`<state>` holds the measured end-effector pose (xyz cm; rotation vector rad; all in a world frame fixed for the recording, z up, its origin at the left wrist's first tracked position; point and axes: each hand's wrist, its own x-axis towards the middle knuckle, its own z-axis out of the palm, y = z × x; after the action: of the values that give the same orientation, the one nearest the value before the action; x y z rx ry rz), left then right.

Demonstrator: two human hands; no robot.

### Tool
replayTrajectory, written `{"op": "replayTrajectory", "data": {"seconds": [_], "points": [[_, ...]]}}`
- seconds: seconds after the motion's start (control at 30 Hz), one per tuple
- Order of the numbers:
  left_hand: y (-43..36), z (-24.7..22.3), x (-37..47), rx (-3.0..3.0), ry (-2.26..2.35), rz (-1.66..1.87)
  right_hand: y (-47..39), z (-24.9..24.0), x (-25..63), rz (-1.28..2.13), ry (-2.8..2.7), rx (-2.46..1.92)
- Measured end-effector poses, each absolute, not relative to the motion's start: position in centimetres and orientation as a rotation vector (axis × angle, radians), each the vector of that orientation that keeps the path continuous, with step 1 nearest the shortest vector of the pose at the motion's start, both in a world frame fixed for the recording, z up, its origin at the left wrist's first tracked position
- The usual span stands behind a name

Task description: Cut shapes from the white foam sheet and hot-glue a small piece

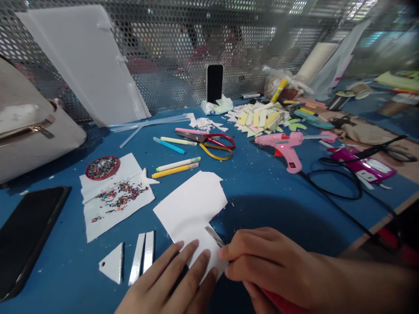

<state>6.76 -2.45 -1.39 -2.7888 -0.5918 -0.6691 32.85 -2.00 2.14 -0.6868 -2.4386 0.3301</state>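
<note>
A white sheet [193, 203] that looks like foam board or thick card lies on the blue table, its right edge cut unevenly. My left hand [173, 279] rests on the sheet's near part with fingers stretched out. In my closed right hand [262, 261] is a craft knife [214, 236], its blade over the sheet near the notch in the right edge; something red shows below the palm, probably its handle. Left of my left hand lie two narrow white strips [143, 257] and a white triangular piece [114, 264] with a small hole.
Beyond the sheet lie several markers [176, 170] and scissors [218, 146]. A pink glue gun [281, 146] trails a black cord on the right. Further items include a bead dish [102, 168], a pile of paper scraps [262, 118], a dark phone [29, 231] and a white bag [36, 131].
</note>
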Motion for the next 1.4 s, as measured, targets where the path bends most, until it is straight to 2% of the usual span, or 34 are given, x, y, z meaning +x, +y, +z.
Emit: {"op": "replayTrajectory", "data": {"seconds": [0.17, 0.37, 0.53, 0.93, 1.13, 1.4], "points": [[-2.3, -1.6, 6.6, -2.840, -0.590, -0.664, -2.1, 2.6, 32.6, 0.354, -2.448, -0.745], [-2.6, -3.3, 7.1, -2.732, -0.647, -0.941, -2.5, 3.1, 32.4, 0.361, -2.486, -0.759], [-2.7, -3.5, 6.9, -2.741, -0.651, -0.908, -3.3, 3.5, 32.7, 0.385, -2.494, -0.849], [-2.8, -2.8, 6.4, -2.823, -0.591, -0.774, -4.4, 2.7, 33.3, 0.206, -2.394, -0.686], [-2.9, -2.5, 6.5, -2.867, -0.636, -0.752, -6.2, 4.2, 33.5, 0.343, -2.492, -0.891], [-3.0, -2.3, 6.2, -2.882, -0.637, -0.684, -7.4, 3.6, 33.5, 0.303, -2.486, -0.962]]}}
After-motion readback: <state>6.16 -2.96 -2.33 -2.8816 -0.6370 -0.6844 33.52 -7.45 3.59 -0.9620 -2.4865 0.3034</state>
